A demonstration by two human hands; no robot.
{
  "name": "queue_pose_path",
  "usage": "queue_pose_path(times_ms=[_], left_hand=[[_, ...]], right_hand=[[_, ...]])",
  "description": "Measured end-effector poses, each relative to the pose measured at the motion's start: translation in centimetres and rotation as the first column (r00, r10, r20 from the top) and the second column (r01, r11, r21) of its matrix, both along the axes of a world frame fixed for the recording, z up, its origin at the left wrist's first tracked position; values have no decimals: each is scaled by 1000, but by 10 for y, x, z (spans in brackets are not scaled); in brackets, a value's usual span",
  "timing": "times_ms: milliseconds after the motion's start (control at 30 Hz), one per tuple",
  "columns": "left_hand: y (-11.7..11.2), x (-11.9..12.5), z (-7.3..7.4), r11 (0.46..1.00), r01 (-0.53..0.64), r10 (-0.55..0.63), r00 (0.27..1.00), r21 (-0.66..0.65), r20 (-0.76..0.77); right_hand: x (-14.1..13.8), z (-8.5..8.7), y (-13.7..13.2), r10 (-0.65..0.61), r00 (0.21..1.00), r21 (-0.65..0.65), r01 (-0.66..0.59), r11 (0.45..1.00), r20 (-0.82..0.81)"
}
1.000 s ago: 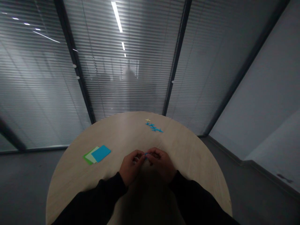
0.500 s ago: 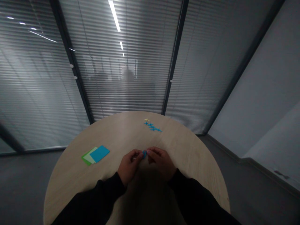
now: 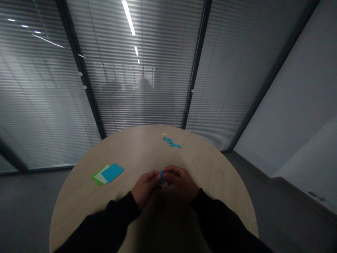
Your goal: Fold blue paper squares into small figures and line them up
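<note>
A small folded piece of blue paper point(image 3: 162, 177) is pinched upright between the fingertips of my left hand point(image 3: 145, 187) and my right hand point(image 3: 181, 182). Both hands are in black sleeves and hover over the near part of a round light-wood table point(image 3: 147, 151). To the left of my left hand lies a stack of paper sheets, a blue sheet point(image 3: 112, 173) on top of pale green and green ones. A row of small blue paper stars point(image 3: 171, 142) and a pale yellow star point(image 3: 164, 134) sit near the far edge.
Behind the table's far edge runs a glass partition with slatted blinds point(image 3: 139, 102), and a pixelated blur point(image 3: 143, 82) shows through it. Grey floor point(image 3: 26, 203) surrounds the table, and a pale wall point(image 3: 295, 116) stands at the right.
My hands have closed in around the blue piece, which now shows more clearly upright between my fingertips. The view has shifted slightly. The sheets and stars have not moved on the table.
</note>
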State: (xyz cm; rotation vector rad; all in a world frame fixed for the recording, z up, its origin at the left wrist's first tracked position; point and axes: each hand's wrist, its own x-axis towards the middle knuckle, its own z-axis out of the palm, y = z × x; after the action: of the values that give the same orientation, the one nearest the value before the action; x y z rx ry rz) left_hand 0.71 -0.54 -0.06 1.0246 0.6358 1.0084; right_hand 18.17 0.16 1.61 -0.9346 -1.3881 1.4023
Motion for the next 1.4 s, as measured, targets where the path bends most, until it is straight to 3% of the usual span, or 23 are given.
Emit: queue_pose_path(times_ms=[200, 400, 567, 700, 867, 1067, 1167, 1300, 1400], left_hand=[[0, -1, -4, 995, 83, -77, 992, -59, 96], [0, -1, -5, 993, 111, -106, 988, -38, 109], [-1, 2, 0, 997, 47, -44, 998, -65, 42], [0, 2, 4, 998, -42, 38, 996, -50, -75], [1, -1, 4, 999, -43, 45, 986, 13, -163], [3, 0, 0, 997, -76, 77, 984, 11, -161], [3, 1, 2, 996, -82, 85, 978, 28, -188], [1, 0, 5, 990, -109, 128, 962, 93, -241], [0, 0, 7, 973, -157, 204, 931, 172, -303]], right_hand=[[1, 0, -1, 77, 993, -133, -88, 987, -85], [1, 3, -4, 64, 994, -159, -78, 984, -92], [2, 4, -3, 14, 999, 26, -15, 1000, 38], [3, 7, -4, -68, 985, 194, 36, 980, 161], [6, 15, -5, -91, 955, 283, 8, 959, 282], [8, 8, -2, -109, 952, 286, 24, 958, 285], [10, 8, -2, -168, 921, 411, 9, 911, 352], [14, 14, -3, -290, 834, 652, -106, 751, 469], [14, 15, -3, -346, 783, 705, -160, 691, 517]])
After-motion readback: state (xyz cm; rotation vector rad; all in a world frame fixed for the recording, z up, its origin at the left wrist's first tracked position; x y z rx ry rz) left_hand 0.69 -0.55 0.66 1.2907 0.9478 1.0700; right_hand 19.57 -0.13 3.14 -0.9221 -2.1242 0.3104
